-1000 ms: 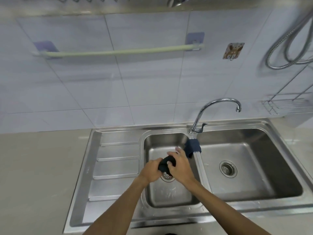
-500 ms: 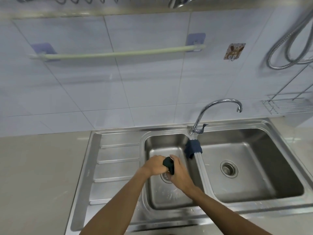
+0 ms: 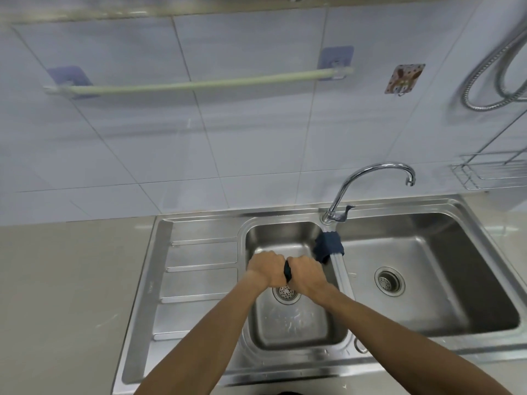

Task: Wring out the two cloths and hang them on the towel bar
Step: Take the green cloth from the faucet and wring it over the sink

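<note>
dark cloth (image 3: 287, 272) mostly hidden inside both hands (image 3: 286, 271), shower hose (image 3: 482, 81) cut off at right edge, sticker (image 3: 404, 78) perhaps a cartoon

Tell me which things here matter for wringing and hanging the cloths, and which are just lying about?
Part of the job:
- dark cloth gripped between left hand and right hand
- second cloth draped over the sink divider
- towel bar, bare
- small basin

Just there:
- tap
- wall sticker
- shower hose
- wire rack
</note>
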